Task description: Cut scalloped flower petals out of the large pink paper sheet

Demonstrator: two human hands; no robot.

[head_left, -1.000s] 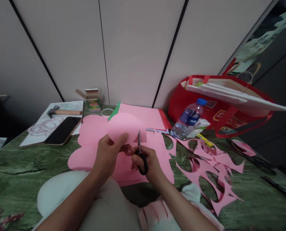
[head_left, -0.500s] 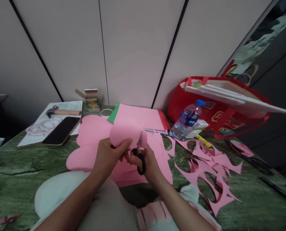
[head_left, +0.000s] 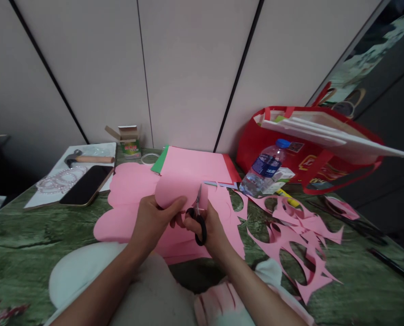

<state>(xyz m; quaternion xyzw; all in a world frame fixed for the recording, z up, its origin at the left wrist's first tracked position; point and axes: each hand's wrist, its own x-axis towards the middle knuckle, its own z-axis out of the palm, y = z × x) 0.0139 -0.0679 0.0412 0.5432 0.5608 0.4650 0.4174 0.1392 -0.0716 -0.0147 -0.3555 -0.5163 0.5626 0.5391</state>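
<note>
My left hand [head_left: 156, 219] pinches a piece of pink paper [head_left: 170, 188] by its lower edge, thumb on the near face. In my right hand [head_left: 210, 228] is a pair of scissors [head_left: 199, 217] with black handles, its blades pointing up at the right part of that paper. A narrow strip of the paper stands to the right of the blades. Beneath both hands lie more pink sheets [head_left: 188, 244], some at the left with rounded, scalloped edges [head_left: 113, 224]. Behind them rests a stack of coloured paper [head_left: 198, 163], pink on top with green and red showing.
Cut pink scraps [head_left: 300, 253] spread at the right, near a water bottle [head_left: 263, 167] and a red bag [head_left: 324, 158]. A phone [head_left: 86, 185], a hammer [head_left: 89, 159] and a small open box [head_left: 130, 142] lie at the left. A white plush item [head_left: 86, 267] sits in front.
Very little differs. The scissors and right hand have shifted slightly to the right, while my left hand keeps its hold on the paper.
</note>
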